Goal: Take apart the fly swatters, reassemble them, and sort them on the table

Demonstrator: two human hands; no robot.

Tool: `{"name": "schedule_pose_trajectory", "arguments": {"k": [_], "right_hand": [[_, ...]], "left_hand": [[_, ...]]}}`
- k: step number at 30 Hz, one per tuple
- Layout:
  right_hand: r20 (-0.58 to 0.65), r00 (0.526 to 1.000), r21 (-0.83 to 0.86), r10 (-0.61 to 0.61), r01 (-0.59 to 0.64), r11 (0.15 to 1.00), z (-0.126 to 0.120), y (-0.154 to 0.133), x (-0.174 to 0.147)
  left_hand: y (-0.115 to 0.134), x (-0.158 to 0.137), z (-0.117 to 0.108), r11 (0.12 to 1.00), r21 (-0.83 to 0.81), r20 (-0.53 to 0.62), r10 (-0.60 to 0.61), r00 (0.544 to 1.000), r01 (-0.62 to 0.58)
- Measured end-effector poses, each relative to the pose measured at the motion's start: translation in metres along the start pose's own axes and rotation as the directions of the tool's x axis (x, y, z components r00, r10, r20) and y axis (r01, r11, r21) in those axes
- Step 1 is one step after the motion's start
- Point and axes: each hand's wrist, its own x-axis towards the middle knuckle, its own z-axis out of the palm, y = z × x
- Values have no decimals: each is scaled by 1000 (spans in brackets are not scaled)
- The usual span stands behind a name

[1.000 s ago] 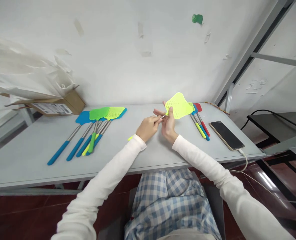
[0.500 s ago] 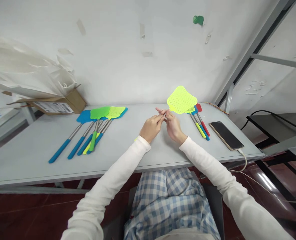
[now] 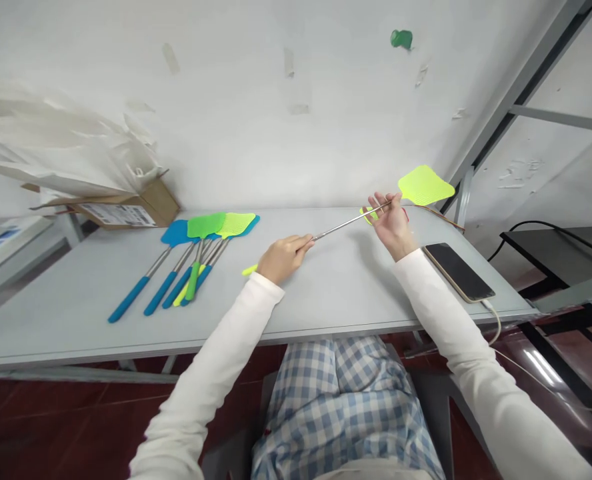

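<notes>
A yellow fly swatter (image 3: pixel 426 185) is held above the table, its thin metal rod stretched out long between my hands. My left hand (image 3: pixel 283 259) is closed round the rod's lower part, and the yellow handle end shows past the wrist. Near the swatter's head, my right hand (image 3: pixel 392 223) pinches the rod between thumb and forefinger, the other fingers spread. Behind that hand lie other swatters, mostly hidden; a bit of a yellow one (image 3: pixel 367 215) shows. To the left, several blue, green and yellow swatters (image 3: pixel 206 225) lie in an overlapping group.
A phone (image 3: pixel 459 272) with a white cable lies at the right of the grey table (image 3: pixel 326 300). At the back left stands an open cardboard box (image 3: pixel 159 203) with white plastic wrapping (image 3: pixel 76 140). A white wall rises behind; a metal frame (image 3: pixel 506 120) stands on the right.
My hands have moved apart, the right one up and to the right with the swatter's head, the left one slightly left. The metal rod has been drawn out much longer.
</notes>
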Motion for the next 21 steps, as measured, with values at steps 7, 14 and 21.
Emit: {"name": "schedule_pose_trajectory", "arguments": {"k": [7,14,21], "right_hand": [[80,985,-68,-153,158,985,16,18,-9],[-355,935,24,-30,41,999,-37,-24,65],[-118,993,26,-16,19,999,-46,-25,54]], "left_hand": [[24,17,7,998,57,54,-25,998,22],[-1,-34,-12,983,185,93,-20,995,3],[-38,-52,-28,991,121,41,51,998,-56]]}}
